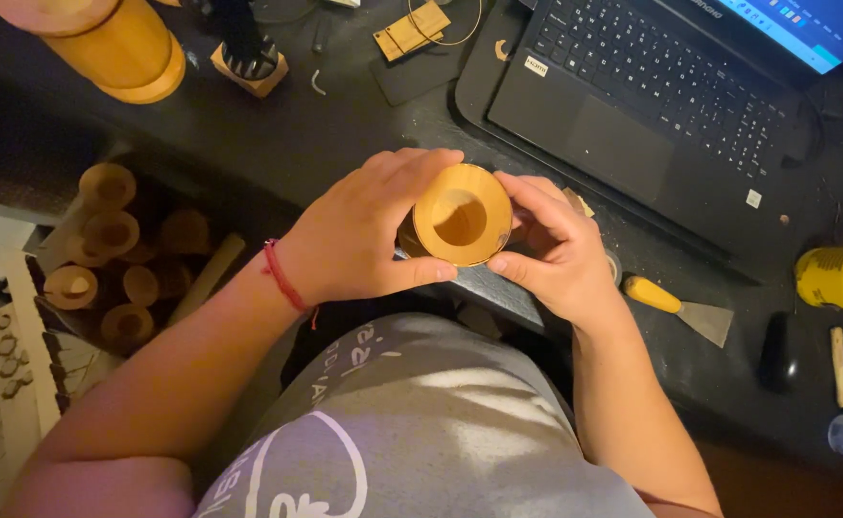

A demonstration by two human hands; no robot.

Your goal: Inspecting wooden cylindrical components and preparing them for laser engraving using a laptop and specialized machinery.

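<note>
Both hands gripped a smooth round bamboo cup (462, 215) at frame centre, left hand (359, 235) wrapped around its side, right hand (551, 245) pinching the rim. Right of them lay a yellow-handled scraper (680, 307); beyond, a black laptop (652, 96); upper left, a bamboo cylinder (115, 43).

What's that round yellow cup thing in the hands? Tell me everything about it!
The bamboo cup is a short, round, hollow tube, honey-yellow, looking like smooth cut bamboo. Its thick rim faces the camera, so the darker inside shows. It is tipped on its side, held over the edge of the dark desk. The left hand wraps its left side, thumb below, and the right hand pinches its right side with fingers on the rim.
</note>
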